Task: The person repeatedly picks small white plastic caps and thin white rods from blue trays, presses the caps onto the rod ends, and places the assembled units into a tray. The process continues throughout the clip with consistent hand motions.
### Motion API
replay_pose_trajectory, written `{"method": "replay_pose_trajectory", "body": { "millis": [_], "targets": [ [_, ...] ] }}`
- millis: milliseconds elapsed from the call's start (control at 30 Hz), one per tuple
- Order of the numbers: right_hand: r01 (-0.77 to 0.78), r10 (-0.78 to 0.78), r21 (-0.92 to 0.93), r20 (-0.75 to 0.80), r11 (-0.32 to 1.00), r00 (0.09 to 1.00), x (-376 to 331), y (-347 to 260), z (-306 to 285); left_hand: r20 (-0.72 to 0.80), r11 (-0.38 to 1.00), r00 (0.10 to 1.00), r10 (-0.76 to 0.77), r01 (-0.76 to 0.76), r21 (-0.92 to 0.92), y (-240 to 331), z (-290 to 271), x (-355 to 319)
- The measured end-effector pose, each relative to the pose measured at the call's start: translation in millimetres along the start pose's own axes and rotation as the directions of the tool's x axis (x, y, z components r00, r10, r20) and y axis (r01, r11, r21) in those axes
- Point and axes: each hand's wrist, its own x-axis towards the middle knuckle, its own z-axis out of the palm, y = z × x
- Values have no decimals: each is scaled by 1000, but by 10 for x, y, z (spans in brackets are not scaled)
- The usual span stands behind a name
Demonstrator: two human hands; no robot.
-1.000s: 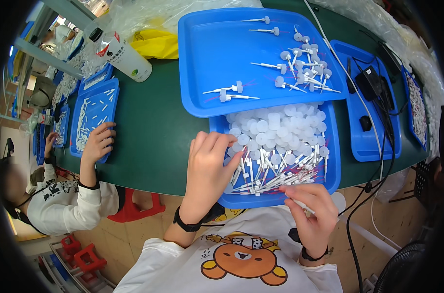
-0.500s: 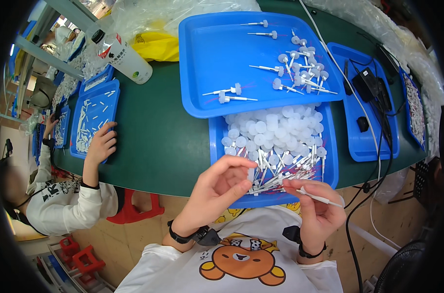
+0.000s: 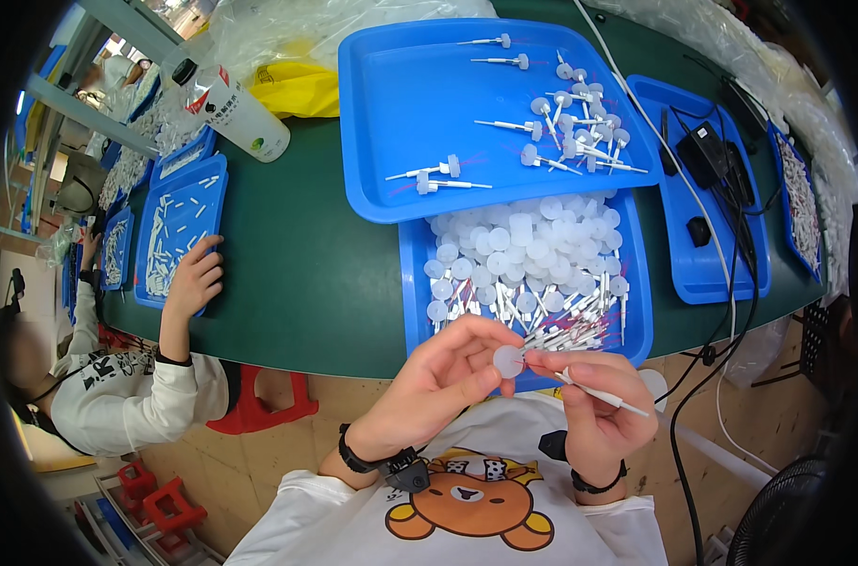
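Between the fingers of my left hand (image 3: pixel 457 370) is a round translucent white plastic cap (image 3: pixel 508 361), its flat face turned toward my other hand. My right hand (image 3: pixel 606 396) pinches a thin white stick-shaped part with fine wires (image 3: pixel 603 391); its wire end meets the cap's face. Both hands are above the near edge of a lower blue tray (image 3: pixel 415 292), which holds a heap of loose caps (image 3: pixel 533 241) and many white wired sticks (image 3: pixel 580 321). Overlapping its far side, an upper blue tray (image 3: pixel 429 104) carries sticks fitted with caps (image 3: pixel 580 127), mostly clustered at the right.
At right, another blue tray (image 3: pixel 683 274) holds a black power adapter (image 3: pixel 702 151) and cables. A bottle (image 3: pixel 235 113) leans by a yellow bag (image 3: pixel 301 90). On the left a co-worker's hand (image 3: pixel 198 278) rests on a tray of white parts (image 3: pixel 179 222). A white cable crosses the table.
My hands have come together: the left moved right and turned the cap's face into view, and the stick's wire end now meets it. The view shifted slightly.
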Motion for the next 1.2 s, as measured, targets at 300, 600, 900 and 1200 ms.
{"method": "replay_pose_trajectory", "body": {
  "millis": [300,600,900,1200],
  "targets": [
    [-20,21,-25,55,999,998,0,12,-46,-2,998,1000,-2,2,55,31,29,9],
    [-46,54,-96,92,994,994,77,47,-92,10,988,998,62,-63,140,-61,-22,10],
    [173,-67,-494,223,852,972,95,-39,-196,-23,984,996,85,-81,161,-56,-42,-6],
    [258,-5,-546,422,797,907,100,-115,-258,-31,986,997,72,-66,156,-55,-92,-10]
  ]
}}
